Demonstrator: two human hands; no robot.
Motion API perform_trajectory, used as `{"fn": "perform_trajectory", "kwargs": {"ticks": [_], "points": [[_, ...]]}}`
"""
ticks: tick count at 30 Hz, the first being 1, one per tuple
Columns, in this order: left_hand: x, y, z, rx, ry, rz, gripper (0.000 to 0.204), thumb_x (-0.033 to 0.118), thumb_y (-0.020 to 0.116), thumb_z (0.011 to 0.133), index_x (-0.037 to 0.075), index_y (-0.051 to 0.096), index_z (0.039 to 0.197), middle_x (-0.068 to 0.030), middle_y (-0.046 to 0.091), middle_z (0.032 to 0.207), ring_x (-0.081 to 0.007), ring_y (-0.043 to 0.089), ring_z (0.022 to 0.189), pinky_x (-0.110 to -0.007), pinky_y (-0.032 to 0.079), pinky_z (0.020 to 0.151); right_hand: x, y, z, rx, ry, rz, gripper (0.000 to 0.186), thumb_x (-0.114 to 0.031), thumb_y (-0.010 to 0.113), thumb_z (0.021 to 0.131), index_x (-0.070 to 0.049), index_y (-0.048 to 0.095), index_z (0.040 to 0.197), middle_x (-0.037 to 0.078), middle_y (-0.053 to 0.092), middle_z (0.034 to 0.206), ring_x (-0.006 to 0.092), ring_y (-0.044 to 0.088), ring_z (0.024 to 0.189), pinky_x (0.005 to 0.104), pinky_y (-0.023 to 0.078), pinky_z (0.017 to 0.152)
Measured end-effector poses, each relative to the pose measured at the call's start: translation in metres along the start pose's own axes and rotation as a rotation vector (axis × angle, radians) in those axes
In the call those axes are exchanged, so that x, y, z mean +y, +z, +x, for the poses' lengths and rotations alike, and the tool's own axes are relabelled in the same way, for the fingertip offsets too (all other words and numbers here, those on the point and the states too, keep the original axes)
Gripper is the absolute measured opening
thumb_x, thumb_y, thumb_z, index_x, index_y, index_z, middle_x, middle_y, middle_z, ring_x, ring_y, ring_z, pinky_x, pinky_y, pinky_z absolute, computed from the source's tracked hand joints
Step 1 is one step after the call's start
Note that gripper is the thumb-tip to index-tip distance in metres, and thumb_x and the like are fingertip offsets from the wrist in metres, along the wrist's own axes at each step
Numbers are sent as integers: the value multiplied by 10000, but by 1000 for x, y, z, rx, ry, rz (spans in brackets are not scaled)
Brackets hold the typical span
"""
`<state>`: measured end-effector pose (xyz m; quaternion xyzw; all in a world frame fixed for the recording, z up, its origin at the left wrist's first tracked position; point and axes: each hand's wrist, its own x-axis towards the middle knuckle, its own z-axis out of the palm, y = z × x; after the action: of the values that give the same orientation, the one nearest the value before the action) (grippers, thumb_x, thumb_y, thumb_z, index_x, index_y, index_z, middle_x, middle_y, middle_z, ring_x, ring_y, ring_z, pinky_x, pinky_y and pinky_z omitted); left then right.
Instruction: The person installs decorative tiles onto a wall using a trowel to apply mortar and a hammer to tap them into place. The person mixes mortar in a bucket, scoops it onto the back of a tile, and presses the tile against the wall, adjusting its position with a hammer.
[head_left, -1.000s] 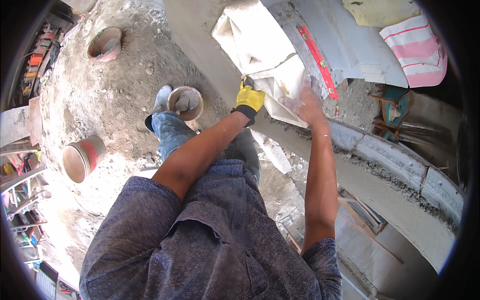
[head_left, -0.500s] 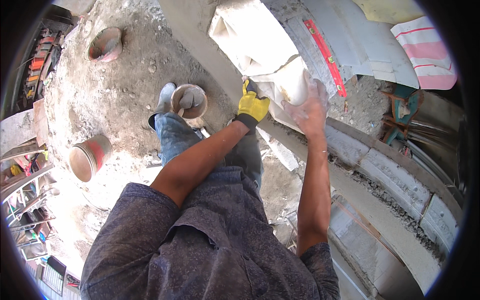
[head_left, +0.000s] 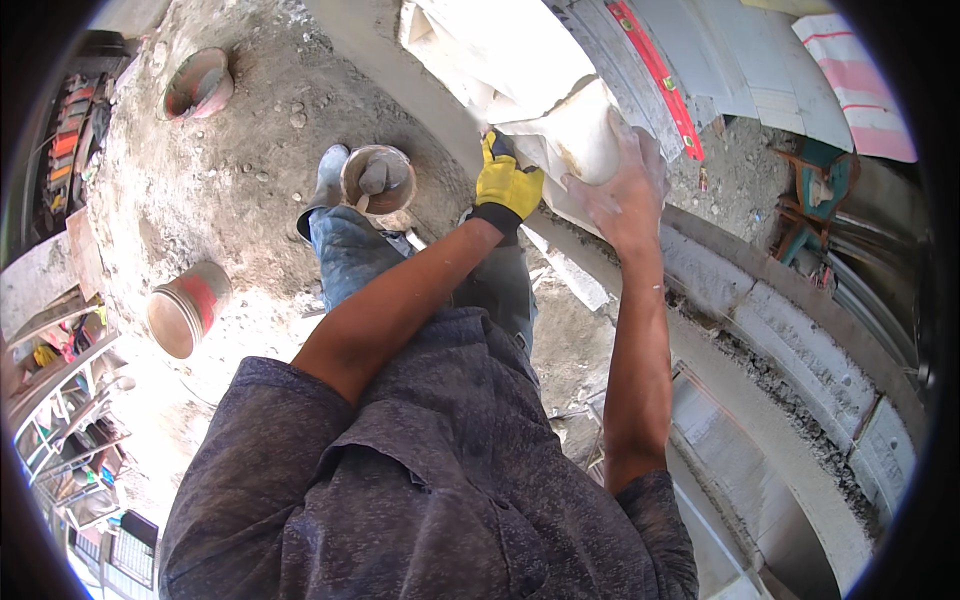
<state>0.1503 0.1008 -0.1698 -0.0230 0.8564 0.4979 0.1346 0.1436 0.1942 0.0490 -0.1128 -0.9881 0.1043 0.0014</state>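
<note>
A white, hollow-looking block sits on a grey ledge, its near end close against a larger bright white block. My left hand, in a yellow and black glove, is closed at the block's left lower edge; its fingertips are partly hidden. My bare right hand, dusted with white powder, grips the block's right end, thumb and fingers spread around its rounded face. Strong glare hides detail on both blocks.
A bucket with grey mortar and a trowel stands by my boot. Further left are a mortar tub and a stacked bucket. A red spirit level lies beyond the blocks. Pale blocks line the right.
Both hands keep their places on the white block. The whole view has shifted slightly, and the block shows little movement of its own.
</note>
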Motion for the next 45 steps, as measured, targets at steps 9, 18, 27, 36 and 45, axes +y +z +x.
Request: {"fn": "perform_trajectory", "kwargs": {"ticks": [9,18,27,36,45], "points": [[-10,2,9,-71,45,130,733,289,661,782,-55,370,1361,-349,370,1407,-451,516,1219,-427,458,1002,5,3,2,-72,-16,10,929,-325,842,647,-228,434,1476,168,423,1396,386,420,1287,559,327,1057],[74,-99,-33,33,297,-281,765,30,686,815,-83,295,1462,-194,490,1366,-244,482,1263,-316,409,1037,1,4,-7,-20,-66,13,971,-339,838,680,-192,369,1517,246,364,1419,441,360,1314,593,256,1104],[94,-99,-43,-136,133,-536,820,17,679,820,-84,219,1492,-197,476,1378,-236,480,1264,-310,416,1029,3,5,-5,-66,-66,20,955,-224,836,671,-194,382,1511,230,334,1444,441,338,1316,610,238,1113],[103,-95,-39,-181,72,-594,857,26,678,821,-80,173,1504,-220,470,1376,-242,505,1241,-313,442,999,7,5,-5,-28,-82,4,939,-193,855,664,-234,419,1495,206,345,1444,421,377,1280,580,280,1093],[98,-96,-45,-208,0,-607,894,36,678,821,-76,127,1516,-242,464,1374,-247,530,1218,-316,467,970,5,4,-4,-58,-85,47,917,-189,842,685,-217,413,1495,225,320,1442,431,342,1320,612,254,1111]]}}
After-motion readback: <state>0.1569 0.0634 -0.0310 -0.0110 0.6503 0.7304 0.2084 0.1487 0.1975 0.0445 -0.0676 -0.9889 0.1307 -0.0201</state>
